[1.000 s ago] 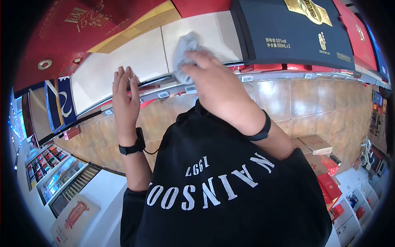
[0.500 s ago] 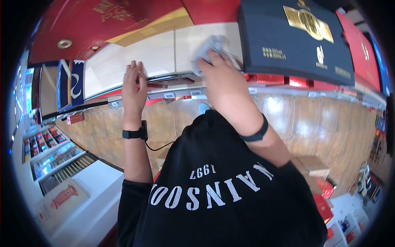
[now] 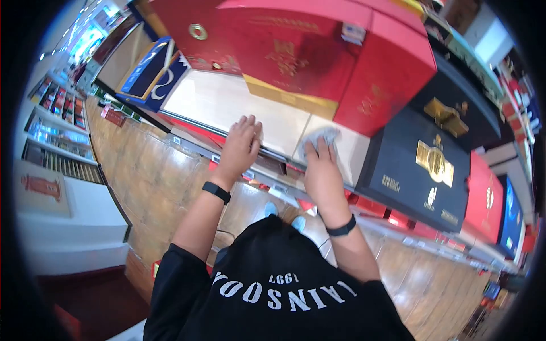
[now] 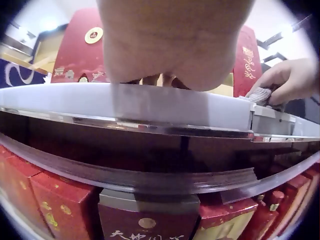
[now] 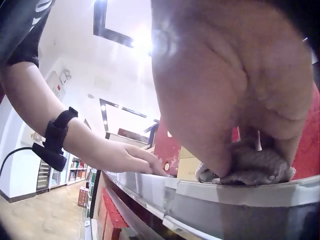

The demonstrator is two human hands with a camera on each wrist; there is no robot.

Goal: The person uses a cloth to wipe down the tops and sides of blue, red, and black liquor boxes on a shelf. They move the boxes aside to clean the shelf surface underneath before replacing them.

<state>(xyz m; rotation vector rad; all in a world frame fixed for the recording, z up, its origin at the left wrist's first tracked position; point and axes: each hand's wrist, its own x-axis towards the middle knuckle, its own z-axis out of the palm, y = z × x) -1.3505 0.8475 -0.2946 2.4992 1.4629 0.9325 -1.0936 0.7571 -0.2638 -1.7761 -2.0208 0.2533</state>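
Note:
My right hand (image 3: 326, 179) grips a crumpled grey cloth (image 3: 327, 134) on the pale shelf top (image 3: 210, 96), close to the seam between two panels. In the right wrist view, thumb and fingers close round the bunched cloth (image 5: 255, 167), which lies against the shelf's surface near its rim. My left hand (image 3: 241, 149) rests at the shelf's front edge, to the left of the cloth, its fingers extended over the top and holding nothing. From the left wrist, its palm (image 4: 170, 45) largely hides those fingers.
Large red gift boxes (image 3: 296, 57) stand along the back of the shelf. A dark box with gold labels (image 3: 418, 170) is right of the cloth; a blue box (image 3: 151, 74) sits at the left end. Red boxes (image 4: 62, 200) fill the shelf below. Tiled floor (image 3: 148, 165) lies in front.
The head view has turned and pulled back, showing more of the boxes. My right hand has slid the cloth over the right panel, now nearer the seam and front edge. My left hand stays at the edge.

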